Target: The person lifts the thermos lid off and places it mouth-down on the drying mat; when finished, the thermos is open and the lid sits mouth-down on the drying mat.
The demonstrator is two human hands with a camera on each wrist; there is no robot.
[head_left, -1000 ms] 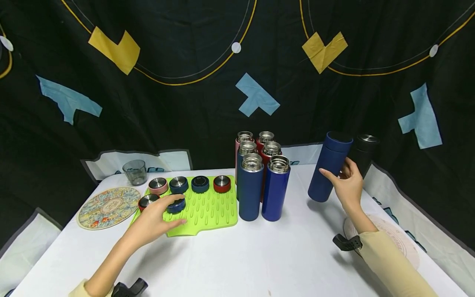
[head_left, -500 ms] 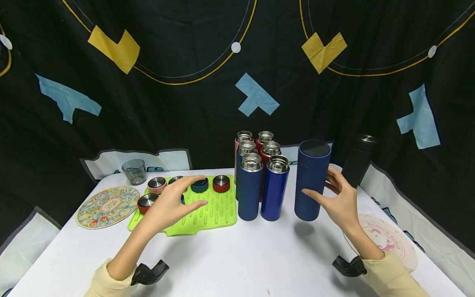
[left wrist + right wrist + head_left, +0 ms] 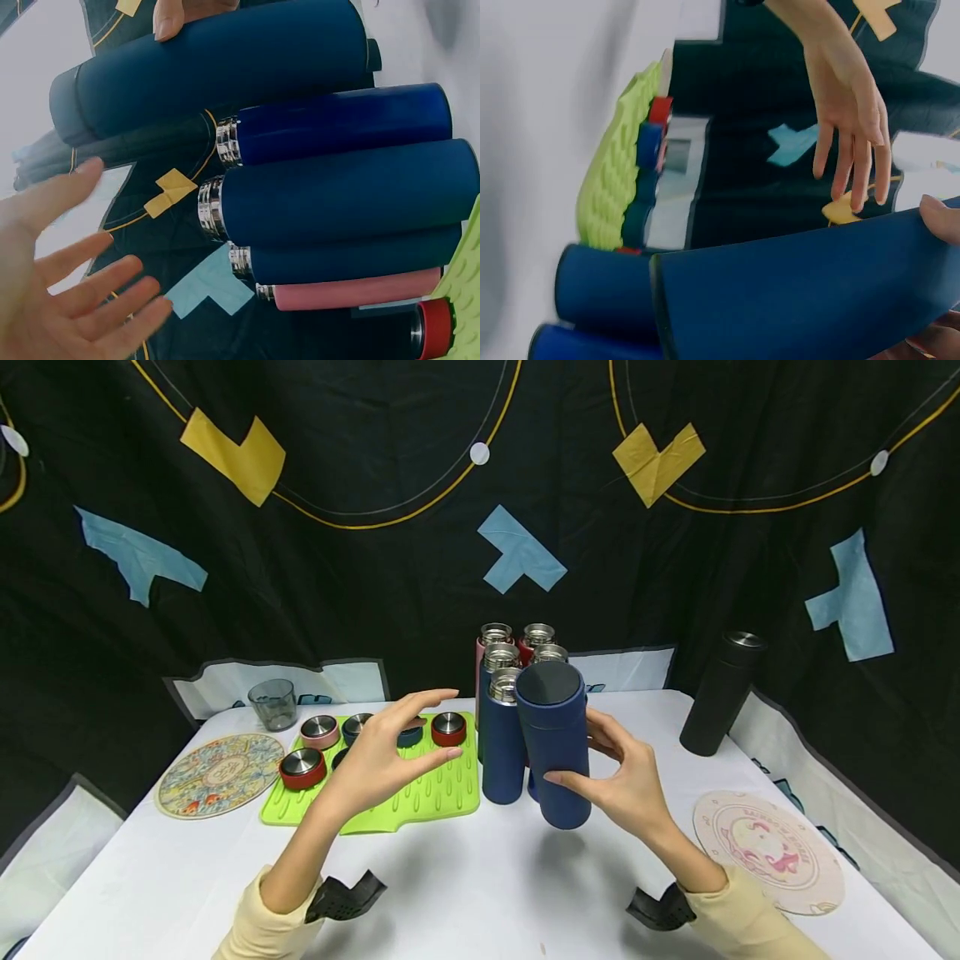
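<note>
My right hand [image 3: 626, 777] grips a navy thermos bottle [image 3: 553, 760] around its body, thumb on the near side. The bottle is raised above the table, its lidded top tilted slightly toward the head camera. To the left, my left hand [image 3: 382, 760] hovers with thumb and fingers spread, holding nothing. In the left wrist view its fingers [image 3: 127, 270] point toward the capped end of the held bottle [image 3: 217, 67]. Behind that bottle stand several lidless thermoses with bare steel necks, among them a dark blue one [image 3: 502, 760] and a pink one [image 3: 360, 291].
A green mat [image 3: 442, 802] carries several loose lids, including red [image 3: 302, 768] and pink [image 3: 320, 732] ones. A glass [image 3: 273, 704] and a patterned round mat [image 3: 221, 775] lie left. At right are a black thermos [image 3: 720, 693] and a pink round mat [image 3: 768, 852].
The right hand has carried the navy bottle leftward from beside the black thermos to in front of the lidless ones. The left hand has moved right, away from the lids, staying empty.
</note>
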